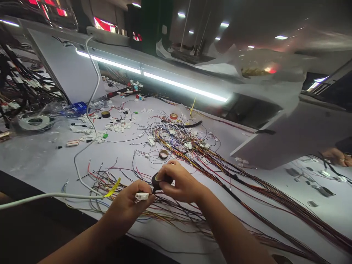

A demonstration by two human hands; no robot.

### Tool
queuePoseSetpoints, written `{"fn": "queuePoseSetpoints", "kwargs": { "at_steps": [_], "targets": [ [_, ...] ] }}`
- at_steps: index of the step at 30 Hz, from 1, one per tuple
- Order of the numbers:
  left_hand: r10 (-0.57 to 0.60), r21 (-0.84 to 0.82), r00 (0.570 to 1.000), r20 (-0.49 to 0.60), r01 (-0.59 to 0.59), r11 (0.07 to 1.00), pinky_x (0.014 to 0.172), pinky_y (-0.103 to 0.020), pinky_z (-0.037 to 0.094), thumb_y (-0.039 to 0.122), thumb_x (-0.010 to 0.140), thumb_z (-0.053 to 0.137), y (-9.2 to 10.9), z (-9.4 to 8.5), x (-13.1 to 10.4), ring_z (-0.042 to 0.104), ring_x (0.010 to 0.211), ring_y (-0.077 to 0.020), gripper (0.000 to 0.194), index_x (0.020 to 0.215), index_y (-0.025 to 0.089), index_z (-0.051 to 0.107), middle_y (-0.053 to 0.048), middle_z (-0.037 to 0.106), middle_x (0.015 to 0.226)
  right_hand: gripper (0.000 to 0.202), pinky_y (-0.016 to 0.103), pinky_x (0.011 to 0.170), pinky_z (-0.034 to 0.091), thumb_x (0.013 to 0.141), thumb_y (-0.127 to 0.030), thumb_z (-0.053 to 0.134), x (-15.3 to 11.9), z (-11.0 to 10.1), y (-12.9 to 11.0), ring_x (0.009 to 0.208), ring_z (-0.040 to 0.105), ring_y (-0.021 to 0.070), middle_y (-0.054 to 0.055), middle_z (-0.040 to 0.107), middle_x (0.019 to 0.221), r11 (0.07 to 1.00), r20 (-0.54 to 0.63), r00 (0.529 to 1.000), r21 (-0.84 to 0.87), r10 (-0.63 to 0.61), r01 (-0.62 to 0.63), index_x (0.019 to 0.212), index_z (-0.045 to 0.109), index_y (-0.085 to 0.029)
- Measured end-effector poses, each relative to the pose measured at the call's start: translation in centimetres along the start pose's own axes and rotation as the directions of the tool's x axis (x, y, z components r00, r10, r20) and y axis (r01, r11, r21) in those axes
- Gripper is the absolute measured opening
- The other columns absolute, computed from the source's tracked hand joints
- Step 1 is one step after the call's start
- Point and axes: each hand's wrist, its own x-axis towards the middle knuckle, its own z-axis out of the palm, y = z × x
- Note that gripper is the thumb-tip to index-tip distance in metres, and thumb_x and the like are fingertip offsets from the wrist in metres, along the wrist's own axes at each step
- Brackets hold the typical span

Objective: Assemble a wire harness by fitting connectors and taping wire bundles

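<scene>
My left hand (pixel 128 203) is closed around a white plastic connector (pixel 142 196), its end poking out between thumb and fingers. Close beside it, my right hand (pixel 178 181) grips a roll of black tape (pixel 156 179). A short strip of tape runs from the roll down to my left fingertips. The wires at the connector are mostly hidden by my fingers. Loose coloured wires (pixel 176 216) spread over the table under both hands. A yellow tag (pixel 112 187) is fixed on a pale grey cable (pixel 55 196) left of my left hand.
A tangled wire bundle (pixel 187 141) runs across to the lower right. Small tape rolls (pixel 163 154) and white connectors (pixel 118 125) lie farther back. A lit tube (pixel 184 86) spans the shelf edge. Another person's hand (pixel 337 157) shows at far right, beyond a grey panel (pixel 297 135).
</scene>
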Motion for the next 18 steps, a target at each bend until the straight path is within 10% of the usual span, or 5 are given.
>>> {"fn": "queuePoseSetpoints", "kwargs": {
  "at_steps": [7, 13, 18],
  "targets": [
    [0.471, 0.357, 0.881, 0.045, -0.454, 0.816, 0.090, -0.034, 0.044, 0.022, 0.075, 0.070, 1.4, -2.1, 1.4, 0.061, 0.099, -0.0241, 0.004, 0.074, 0.026, 0.071, -0.007, 0.071, 0.099, 0.019, 0.033, 0.082, 0.046, 0.085, -0.019, 0.059, -0.9, 3.7, -0.1, 0.093, 0.058, 0.0195, 0.006, 0.064, 0.100, 0.970, -0.282, 0.928, 0.030, 0.241, -0.243, 0.104, 0.059, -0.021],
    [0.037, 0.135, 0.999, 0.019, -0.039, 0.990, 0.063, -0.030, 0.050, 0.042, 0.079, 0.066, 2.2, -1.9, 2.4, 0.063, 0.067, -0.0200, 0.019, 0.082, 0.024, 0.066, -0.002, 0.069, 0.073, 0.033, 0.029, 0.077, 0.048, 0.089, -0.014, 0.049, -3.7, 4.1, -5.0, 0.089, 0.062, 0.0180, 0.002, 0.067, 0.098, 0.931, -0.282, 0.888, 0.099, 0.364, -0.351, 0.120, 0.051, -0.027],
    [-0.157, -0.101, 0.971, 0.179, 0.177, 0.979, 0.053, -0.023, 0.042, 0.046, 0.071, 0.073, 3.0, -1.3, 3.1, 0.053, 0.058, -0.0138, 0.031, 0.079, 0.019, 0.060, 0.002, 0.059, 0.062, 0.045, 0.030, 0.070, 0.048, 0.079, -0.002, 0.047, -4.1, 6.4, -4.0, 0.082, 0.062, 0.0193, 0.003, 0.064, 0.097, 0.932, -0.305, 0.892, -0.037, 0.333, -0.360, 0.117, 0.052, -0.026]
  ]
}}
